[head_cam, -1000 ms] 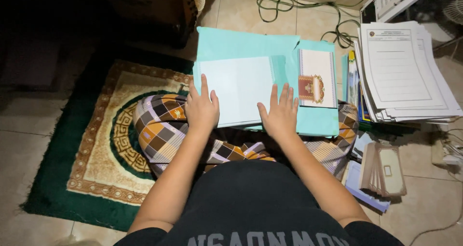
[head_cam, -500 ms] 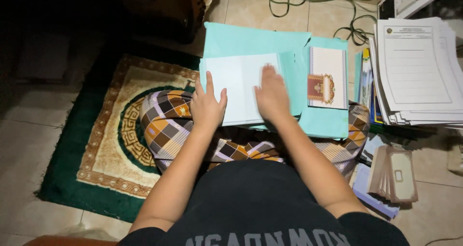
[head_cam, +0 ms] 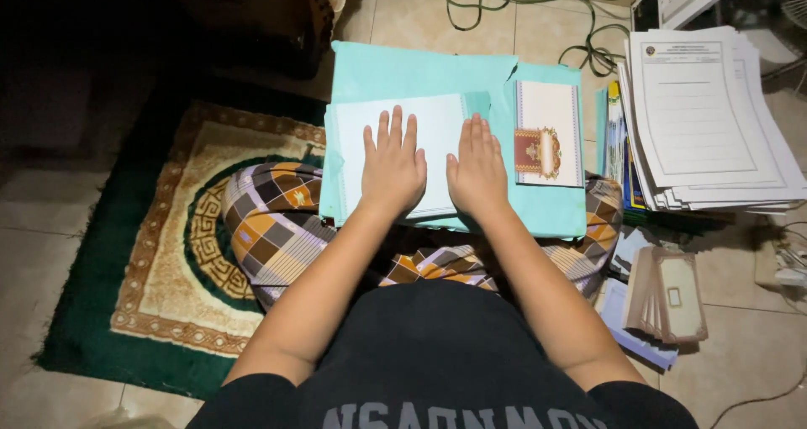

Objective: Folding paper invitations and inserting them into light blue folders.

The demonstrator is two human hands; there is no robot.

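Observation:
Both my hands lie flat, side by side, on a white sheet of paper (head_cam: pixel 437 122). My left hand (head_cam: pixel 392 169) rests on its middle, fingers slightly spread. My right hand (head_cam: pixel 479 167) presses its right part, fingers together. The sheet lies on a teal folder (head_cam: pixel 395 72) across my lap. Right of my right hand, on the same folder, sits a small white card with a gold and red emblem (head_cam: pixel 548 132).
A stack of printed white forms (head_cam: pixel 702 114) lies to the right on the tiled floor. Beige envelopes (head_cam: pixel 668 294) sit at lower right. A green cable (head_cam: pixel 538 9) runs along the top. A green and gold rug (head_cam: pixel 160 244) lies to the left.
Both hands have moved up and toward each other on the white sheet. The right hand came in from the sheet's right edge and now lies next to the left hand.

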